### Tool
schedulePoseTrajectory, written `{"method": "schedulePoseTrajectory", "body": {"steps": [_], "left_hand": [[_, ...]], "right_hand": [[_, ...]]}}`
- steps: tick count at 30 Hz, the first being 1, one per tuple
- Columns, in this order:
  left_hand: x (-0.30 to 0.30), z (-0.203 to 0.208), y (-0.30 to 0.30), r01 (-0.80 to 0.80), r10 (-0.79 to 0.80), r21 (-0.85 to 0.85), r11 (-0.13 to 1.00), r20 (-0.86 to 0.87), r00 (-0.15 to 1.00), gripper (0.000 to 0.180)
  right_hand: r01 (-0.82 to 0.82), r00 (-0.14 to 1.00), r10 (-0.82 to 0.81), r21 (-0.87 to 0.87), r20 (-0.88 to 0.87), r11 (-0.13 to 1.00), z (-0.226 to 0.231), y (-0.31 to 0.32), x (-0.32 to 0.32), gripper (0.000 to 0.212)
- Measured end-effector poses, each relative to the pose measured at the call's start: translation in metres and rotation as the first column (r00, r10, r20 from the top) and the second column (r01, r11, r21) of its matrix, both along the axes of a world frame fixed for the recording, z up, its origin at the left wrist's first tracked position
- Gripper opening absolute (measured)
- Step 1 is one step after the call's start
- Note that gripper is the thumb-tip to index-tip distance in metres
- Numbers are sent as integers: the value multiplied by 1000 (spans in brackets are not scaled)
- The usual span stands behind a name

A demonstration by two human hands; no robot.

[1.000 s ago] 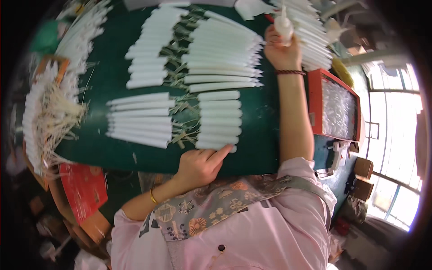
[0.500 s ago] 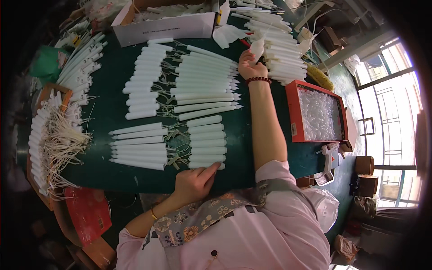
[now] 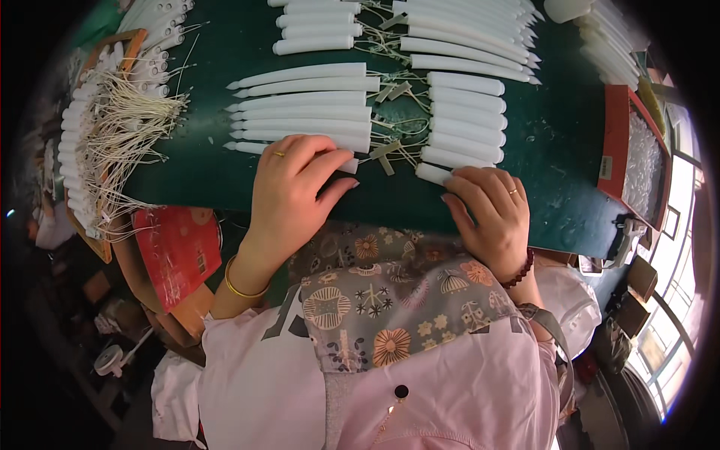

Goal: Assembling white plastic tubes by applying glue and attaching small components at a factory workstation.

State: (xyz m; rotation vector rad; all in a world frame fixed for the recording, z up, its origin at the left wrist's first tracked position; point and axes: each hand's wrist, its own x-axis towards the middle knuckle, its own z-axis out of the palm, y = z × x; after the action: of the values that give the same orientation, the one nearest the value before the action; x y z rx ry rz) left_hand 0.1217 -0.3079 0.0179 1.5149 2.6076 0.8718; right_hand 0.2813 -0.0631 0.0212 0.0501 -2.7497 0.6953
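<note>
Rows of white candle-shaped sticks lie on the dark green table. My left hand [image 3: 296, 184] curls its fingers over the nearest pointed white taper stick [image 3: 251, 148], whose blunt end shows past the fingertips. Its thumb stands apart. My right hand [image 3: 491, 214] has its fingers on the outer end of the nearest white tube [image 3: 433, 174], with fingers bent and part of the tube hidden. Thin wires and small grey strips [image 3: 388, 159] run between the taper sticks and the tubes. Several more white tubes [image 3: 466, 120] lie just beyond my right hand.
A red box [image 3: 616, 142] of small clear pieces stands at the right. To the left, a wooden tray [image 3: 135, 41] holds white tubes with a tangle of pale wires [image 3: 135, 109]. More paired sticks [image 3: 469, 45] lie farther back. A red sheet [image 3: 178, 251] hangs below the table's left edge.
My right hand has come back from the sticks at the far right to the near tube. My left hand has shifted left onto the nearest taper stick. The view has tilted downward.
</note>
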Motion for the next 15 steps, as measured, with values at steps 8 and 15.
{"method": "schedulePoseTrajectory", "body": {"steps": [8,15], "left_hand": [[11,-14,-1,26,-36,89,996,117,992,31],[5,-11,-1,78,-79,86,993,15,997,32]], "right_hand": [[110,969,-88,-83,231,991,-1,-35,-6,41],[208,971,-205,-13,121,978,27,-23,-25,34]]}}
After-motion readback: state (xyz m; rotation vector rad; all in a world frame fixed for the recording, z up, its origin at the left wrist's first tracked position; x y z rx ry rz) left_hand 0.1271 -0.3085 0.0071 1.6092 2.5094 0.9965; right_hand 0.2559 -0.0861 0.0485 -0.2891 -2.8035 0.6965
